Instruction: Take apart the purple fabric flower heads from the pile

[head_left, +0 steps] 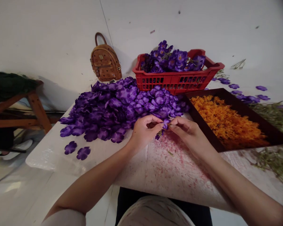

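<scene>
Over the middle of the table, my left hand [146,129] pinches a small purple flower [166,123] between thumb and fingertips. My right hand [187,130] meets it from the other side, thumb and fingers pressed together at the flower's orange part. Some green and purple bits hang just below the fingertips. Behind and left of my hands spreads a large heap of purple petals [108,108]. To the right, a dark tray [202,93] holds orange flower centres [228,122].
A red crate [174,82] of purple flowers stands at the back beside a brown backpack [105,62]. Green stems [275,157] lie at the right edge. Two loose petals [83,153] rest at the left front. A wooden stand [39,110] is left of the table [68,163].
</scene>
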Available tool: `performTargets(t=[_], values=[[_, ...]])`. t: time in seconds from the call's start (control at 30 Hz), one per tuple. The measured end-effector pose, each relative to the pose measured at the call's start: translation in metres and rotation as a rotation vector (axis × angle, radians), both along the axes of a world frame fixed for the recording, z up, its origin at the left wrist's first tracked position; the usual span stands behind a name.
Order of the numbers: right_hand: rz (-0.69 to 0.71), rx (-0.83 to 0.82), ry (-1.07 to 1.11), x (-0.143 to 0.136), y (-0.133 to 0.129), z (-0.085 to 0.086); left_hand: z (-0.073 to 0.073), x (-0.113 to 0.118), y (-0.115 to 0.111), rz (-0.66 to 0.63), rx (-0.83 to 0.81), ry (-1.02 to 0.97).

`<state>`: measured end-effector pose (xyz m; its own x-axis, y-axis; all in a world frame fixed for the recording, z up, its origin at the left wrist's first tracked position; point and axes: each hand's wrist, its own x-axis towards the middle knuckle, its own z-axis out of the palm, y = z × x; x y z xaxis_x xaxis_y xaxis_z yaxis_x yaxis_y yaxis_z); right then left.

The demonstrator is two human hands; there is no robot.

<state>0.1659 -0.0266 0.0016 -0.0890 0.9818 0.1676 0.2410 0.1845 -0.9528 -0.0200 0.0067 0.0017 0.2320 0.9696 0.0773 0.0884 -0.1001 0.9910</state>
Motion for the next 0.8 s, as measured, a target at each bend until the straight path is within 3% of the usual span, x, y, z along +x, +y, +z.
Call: performTargets(t=[0.17, 0.3, 0.4, 0.6, 0.7, 0.8], values=[[0.014, 0.034, -0.074, -0.001, 0.001, -0.001, 0.002, 0.001, -0.003, -0.017, -0.015, 0.01], [0.034, 0.03, -0.069, 0.0, 0.001, 0.001, 0.004, -0.002, -0.003, -0.101, -0.028, -0.012], [0.057, -0.045, 0.072, 0.001, -0.001, 0.004, 0.005, -0.006, 0.0, -0.141, 0.005, -0.047], [0.128, -0.367, 0.478, 0.0, -0.003, 0.006, -0.005, -0.005, 0.003, -0.096, 0.054, -0.031], [0.13, -0.406, 0.543, -0.002, -0.002, 0.005, -0.007, -0.004, -0.001, -0.084, 0.101, 0.03], [0.134, -0.432, 0.542, -0.003, -0.002, 0.004, -0.004, -0.005, -0.005, -0.046, 0.249, 0.142]])
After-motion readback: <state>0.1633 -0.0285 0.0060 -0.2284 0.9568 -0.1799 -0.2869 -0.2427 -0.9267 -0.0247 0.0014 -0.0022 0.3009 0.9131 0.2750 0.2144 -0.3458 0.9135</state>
